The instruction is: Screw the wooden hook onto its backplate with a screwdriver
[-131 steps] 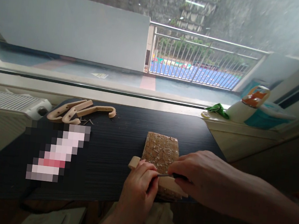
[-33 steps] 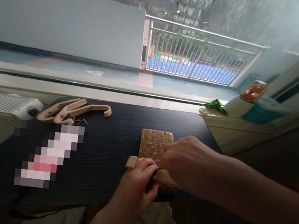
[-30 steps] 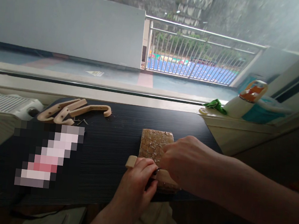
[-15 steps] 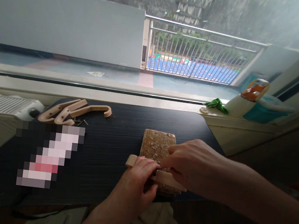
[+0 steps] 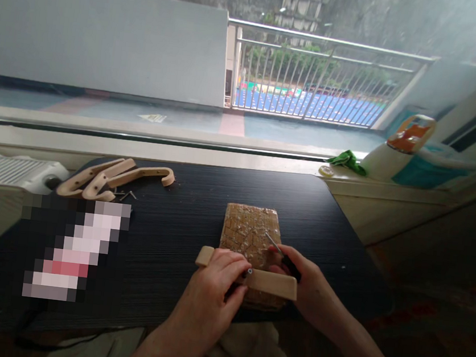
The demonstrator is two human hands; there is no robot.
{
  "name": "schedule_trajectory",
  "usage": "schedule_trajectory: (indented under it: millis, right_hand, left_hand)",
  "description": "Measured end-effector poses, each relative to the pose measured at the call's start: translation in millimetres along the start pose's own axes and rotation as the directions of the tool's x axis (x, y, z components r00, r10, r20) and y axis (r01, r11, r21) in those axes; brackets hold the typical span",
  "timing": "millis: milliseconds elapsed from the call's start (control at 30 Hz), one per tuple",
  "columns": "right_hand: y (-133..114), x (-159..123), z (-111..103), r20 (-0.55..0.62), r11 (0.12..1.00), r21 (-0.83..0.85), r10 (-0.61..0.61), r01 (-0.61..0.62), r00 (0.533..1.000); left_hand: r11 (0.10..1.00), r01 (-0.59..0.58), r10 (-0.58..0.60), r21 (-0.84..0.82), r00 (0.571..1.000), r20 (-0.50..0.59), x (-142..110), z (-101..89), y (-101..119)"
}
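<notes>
The left hand (image 5: pixel 220 282) has its grip closed around a pale wooden piece (image 5: pixel 273 284), fingers over the top and thumb along the near side. One end of the piece sticks out to the left of the knuckles, and the longer, flat end runs out to the right. A small metal bit (image 5: pixel 250 271) shows on the wood just beside the fingertips. The right hand (image 5: pixel 309 284) has its grip pinched on the black handle of a screwdriver (image 5: pixel 273 242), whose bare shaft slants up and to the left, its tip well clear of the metal bit.

Beneath the wooden piece lies a brown, rough-faced block (image 5: pixel 248 225), which reaches beyond it on the far side and sits near the close edge of a dark counter (image 5: pixel 180 235). Farther left on the counter, well apart from the hands, several wooden hooks (image 5: pixel 129 176) lie heaped together with small metal pins (image 5: pixel 132 195) next to them. A pixelated pinkish item (image 5: pixel 79 252) cannot be made out.

Past the counter, a green cloth (image 5: pixel 347 161) and a white bottle (image 5: pixel 388 161) stand on the windowsill (image 5: pixel 180 153). A white radiator (image 5: pixel 6 172) is at the left.
</notes>
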State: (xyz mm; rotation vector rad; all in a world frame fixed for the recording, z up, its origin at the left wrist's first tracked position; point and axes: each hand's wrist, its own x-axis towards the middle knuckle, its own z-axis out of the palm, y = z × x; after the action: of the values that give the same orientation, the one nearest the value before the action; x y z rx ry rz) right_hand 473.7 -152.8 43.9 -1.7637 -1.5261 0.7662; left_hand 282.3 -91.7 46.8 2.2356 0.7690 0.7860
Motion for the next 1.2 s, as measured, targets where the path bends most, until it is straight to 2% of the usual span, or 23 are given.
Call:
schedule_trajectory:
  millis: [167, 600, 700, 833, 933, 1000, 1100, 1200]
  right_hand:
    - [-3.9, -6.2, 1.6, -0.001, 0.997, 0.071, 0.023, -0.023, 1.000]
    - [-2.5, -5.7, -2.4, 0.020, 0.998, 0.059, 0.031, -0.032, 0.999]
    - [-5.9, -4.2, -10.3, 0.025, 1.000, 0.009, -0.015, 0.014, 1.000]
    - [-22.6, -0.8, -25.9, -0.087, 0.989, -0.134, -0.066, 0.054, 0.994]
    - [-37.7, 1.0, -33.2, -0.073, 0.980, -0.185, -0.088, 0.074, 0.993]
    - [-43.2, 0.3, -33.5, -0.056, 0.976, -0.209, -0.064, 0.051, 0.996]
    - [-43.4, -4.0, -29.3, -0.048, 0.970, -0.244, 0.002, -0.014, 0.999]
    - [-39.7, -8.5, -24.0, -0.025, 0.974, -0.224, 0.042, -0.046, 0.999]
  left_hand:
    - [0.999, -0.012, 0.014, 0.029, 0.998, -0.061, 0.4, 4.4, -2.8]
    - [0.999, -0.007, 0.009, 0.031, 0.999, -0.054, -0.5, 3.9, -1.5]
    - [0.999, -0.008, 0.010, 0.040, 0.999, -0.052, -0.3, 3.8, -2.3]
    - [0.991, -0.058, 0.067, 0.123, 0.995, -0.072, -2.0, 6.9, -4.9]
    - [0.975, -0.095, 0.116, 0.200, 0.989, -0.096, -10.8, 8.1, -3.9]
    - [0.967, -0.117, 0.145, 0.224, 0.983, -0.110, -20.5, 3.5, 0.2]
    - [0.964, -0.167, 0.202, 0.207, 0.966, -0.160, -32.1, -15.9, 10.0]
    - [0.963, -0.114, 0.179, 0.243, 0.948, -0.264, -27.8, -42.8, 17.4]
